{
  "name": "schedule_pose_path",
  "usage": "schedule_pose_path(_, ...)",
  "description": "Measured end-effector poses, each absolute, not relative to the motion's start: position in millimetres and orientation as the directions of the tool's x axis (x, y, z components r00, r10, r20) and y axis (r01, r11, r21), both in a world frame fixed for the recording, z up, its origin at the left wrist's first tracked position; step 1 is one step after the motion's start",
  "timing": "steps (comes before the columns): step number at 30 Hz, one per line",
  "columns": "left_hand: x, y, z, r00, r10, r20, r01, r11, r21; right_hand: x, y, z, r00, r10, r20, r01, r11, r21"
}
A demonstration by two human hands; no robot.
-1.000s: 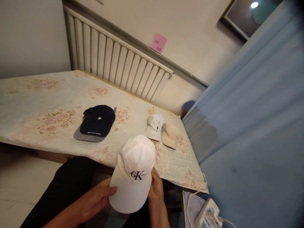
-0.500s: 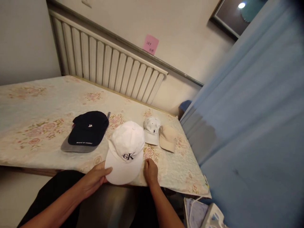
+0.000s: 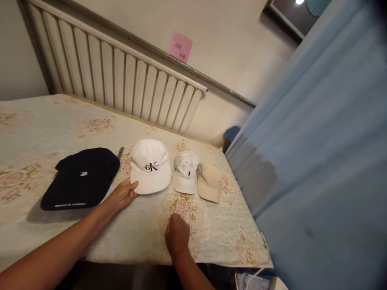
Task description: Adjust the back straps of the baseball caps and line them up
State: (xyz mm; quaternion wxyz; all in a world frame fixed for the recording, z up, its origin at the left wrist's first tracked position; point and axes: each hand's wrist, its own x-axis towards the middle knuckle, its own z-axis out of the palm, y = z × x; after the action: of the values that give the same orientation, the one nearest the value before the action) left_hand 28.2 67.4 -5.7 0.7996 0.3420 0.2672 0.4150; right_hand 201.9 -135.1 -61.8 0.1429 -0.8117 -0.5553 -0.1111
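Note:
A white baseball cap with black "CK" letters (image 3: pixel 150 165) is pinched at the left edge of its brim by my left hand (image 3: pixel 123 195), thumb on top. The cap is upright, with its brim toward me. My right hand (image 3: pixel 177 235) is a closed fist on the bed cover, nearer to me than the caps, and nothing shows in it. To the right of the CK cap are a smaller white cap with a dark logo (image 3: pixel 185 172) and a beige cap (image 3: pixel 209 182), side by side. A black cap (image 3: pixel 83 179) lies to the left of my left hand.
The caps lie on a floral bed cover (image 3: pixel 102 135). Behind it is a white radiator (image 3: pixel 121 78) with a pink note (image 3: pixel 181 47) above. A blue curtain (image 3: pixel 311 169) hangs along the right. Something blue (image 3: pixel 232 133) shows at the far corner.
My left hand has carried the CK cap away from me, into the row between the black cap and the small white cap. My right fist stays on the cover. The view has shifted.

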Motion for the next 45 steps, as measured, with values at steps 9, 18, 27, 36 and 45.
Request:
schedule_pose_path(9, 80, 133, -16, 0.472, 0.868, -0.151, -0.491, 0.402, 0.773, 201, -134, -63, 0.368, 0.883, 0.290, 0.930, -0.356, -0.096)
schedule_pose_path(18, 103, 172, -20, 0.442, 0.860, -0.254, -0.429, 0.451, 0.783, 200, -133, -61, 0.371, 0.888, 0.274, 0.929, -0.357, -0.099)
schedule_pose_path(27, 103, 180, -25, 0.338, 0.868, -0.363, -0.350, 0.474, 0.808, 200, -133, -59, 0.379, 0.885, 0.271, 0.925, -0.360, -0.119)
schedule_pose_path(36, 92, 169, -26, 0.261, 0.892, -0.368, -0.277, 0.435, 0.857, 200, -133, -61, 0.358, 0.883, 0.303, 0.934, -0.344, -0.102)
schedule_pose_path(45, 85, 154, -21, 0.266, 0.887, -0.377, -0.233, 0.439, 0.868, 200, -133, -60, 0.370, 0.883, 0.287, 0.929, -0.359, -0.093)
